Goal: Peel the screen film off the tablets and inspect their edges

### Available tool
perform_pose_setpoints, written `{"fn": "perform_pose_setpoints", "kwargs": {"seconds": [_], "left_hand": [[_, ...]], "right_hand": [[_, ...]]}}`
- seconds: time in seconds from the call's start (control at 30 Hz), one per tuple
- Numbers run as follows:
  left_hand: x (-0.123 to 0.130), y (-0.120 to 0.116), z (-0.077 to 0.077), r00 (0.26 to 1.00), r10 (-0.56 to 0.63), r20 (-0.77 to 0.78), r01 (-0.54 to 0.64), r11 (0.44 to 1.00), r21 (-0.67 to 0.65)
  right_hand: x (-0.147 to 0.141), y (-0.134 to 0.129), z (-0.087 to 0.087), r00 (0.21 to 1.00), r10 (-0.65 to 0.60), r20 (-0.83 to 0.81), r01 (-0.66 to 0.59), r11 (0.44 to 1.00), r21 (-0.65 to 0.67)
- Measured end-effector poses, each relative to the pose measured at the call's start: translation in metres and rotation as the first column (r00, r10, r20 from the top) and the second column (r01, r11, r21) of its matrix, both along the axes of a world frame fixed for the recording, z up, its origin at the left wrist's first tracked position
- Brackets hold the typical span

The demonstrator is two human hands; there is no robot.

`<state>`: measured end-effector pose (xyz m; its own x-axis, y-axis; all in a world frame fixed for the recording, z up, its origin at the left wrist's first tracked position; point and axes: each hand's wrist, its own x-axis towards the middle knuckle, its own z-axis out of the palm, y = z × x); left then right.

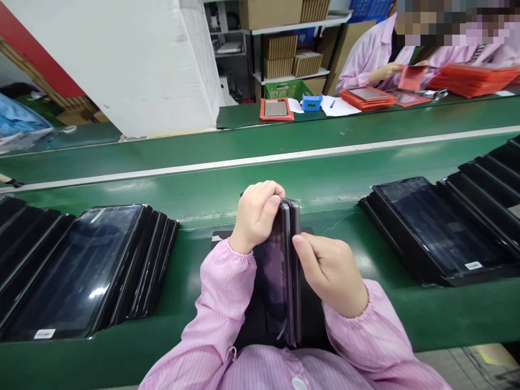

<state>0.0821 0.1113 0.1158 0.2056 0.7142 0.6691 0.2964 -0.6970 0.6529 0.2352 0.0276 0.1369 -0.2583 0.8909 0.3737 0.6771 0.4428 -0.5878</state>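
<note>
Close in front of my body, two thin dark tablets (276, 276) stand on edge, pressed face to face. The nearer left one has a glossy screen. My left hand (260, 214) is closed over their far upper corner, with the thumb along the top edge. On the other side, my right hand (331, 271) pinches the right-hand slab with curled fingers; its fingertips are partly hidden. Beneath them lies a flat black item (314, 317), mostly covered by my arms and the tablets.
Overlapping rows of black-cased tablets lean at the left (81, 260) and at the right (442, 227) on the green bench (195, 336). A pale rail (244, 162) crosses behind. Across it, a co-worker's hand (385, 73) handles orange sleeves beside an orange stack (473, 78).
</note>
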Motion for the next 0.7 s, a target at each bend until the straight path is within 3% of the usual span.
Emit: {"fn": "perform_pose_setpoints", "kwargs": {"seconds": [0.1, 0.23, 0.33, 0.47, 0.6, 0.7], "left_hand": [[0.002, 0.003, -0.003, 0.998, -0.038, 0.039, 0.040, 0.999, -0.038], [0.000, 0.008, -0.007, 0.989, -0.071, 0.128, 0.091, 0.983, -0.156], [-0.003, 0.010, -0.009, 0.986, -0.062, 0.155, 0.090, 0.980, -0.176], [-0.004, 0.009, -0.008, 0.989, -0.062, 0.134, 0.083, 0.983, -0.162], [-0.001, 0.006, -0.004, 0.996, -0.060, 0.066, 0.068, 0.991, -0.113], [0.006, 0.005, -0.010, 0.994, -0.081, 0.077, 0.087, 0.993, -0.078]], "right_hand": [[-0.006, 0.002, -0.007, 0.996, -0.075, -0.039, 0.077, 0.996, 0.041], [-0.004, 0.005, -0.012, 0.967, 0.046, -0.249, -0.072, 0.993, -0.096], [-0.001, 0.006, -0.012, 0.934, 0.066, -0.352, -0.115, 0.986, -0.121], [-0.004, 0.005, -0.007, 0.962, 0.063, -0.267, -0.112, 0.979, -0.172], [-0.014, -0.002, -0.005, 0.998, 0.028, -0.050, -0.042, 0.945, -0.323], [-0.022, -0.007, -0.007, 0.997, -0.007, 0.071, 0.031, 0.939, -0.343]]}}
